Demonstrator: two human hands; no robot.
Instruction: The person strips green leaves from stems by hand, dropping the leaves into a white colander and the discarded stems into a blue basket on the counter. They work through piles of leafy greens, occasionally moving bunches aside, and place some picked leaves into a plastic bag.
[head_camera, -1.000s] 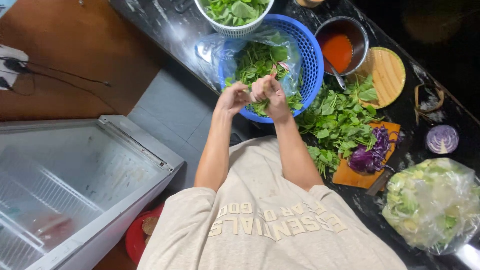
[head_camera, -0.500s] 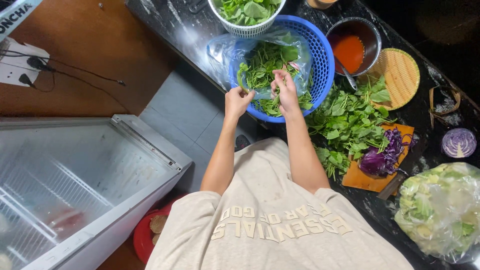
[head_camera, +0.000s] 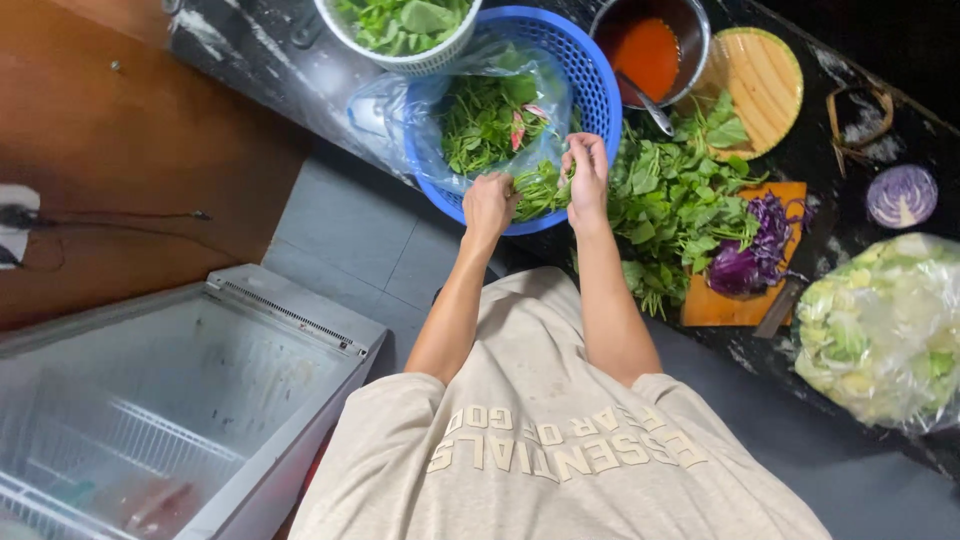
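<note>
My left hand (head_camera: 489, 203) and my right hand (head_camera: 586, 170) are both closed on a small bunch of green leafy stems (head_camera: 541, 188), held between them over the near rim of a blue plastic basket (head_camera: 598, 88). Inside the basket lies a clear plastic bag (head_camera: 400, 110) with more green herbs (head_camera: 485, 120). A white colander of picked leaves (head_camera: 400, 25) stands just beyond it on the dark counter (head_camera: 250, 50).
A pile of loose greens (head_camera: 680, 200) lies right of the basket. A wooden board (head_camera: 715, 305) carries shredded purple cabbage (head_camera: 745, 250). A pot of red sauce (head_camera: 650, 45), a round wooden lid (head_camera: 760, 75), half a purple cabbage (head_camera: 902, 195), bagged pale cabbage (head_camera: 880, 330). A chest freezer (head_camera: 170, 400) stands at lower left.
The view has shifted a little. Both hands have stayed at the basket's near rim, working the same bunch of greens; the right hand now sits slightly higher.
</note>
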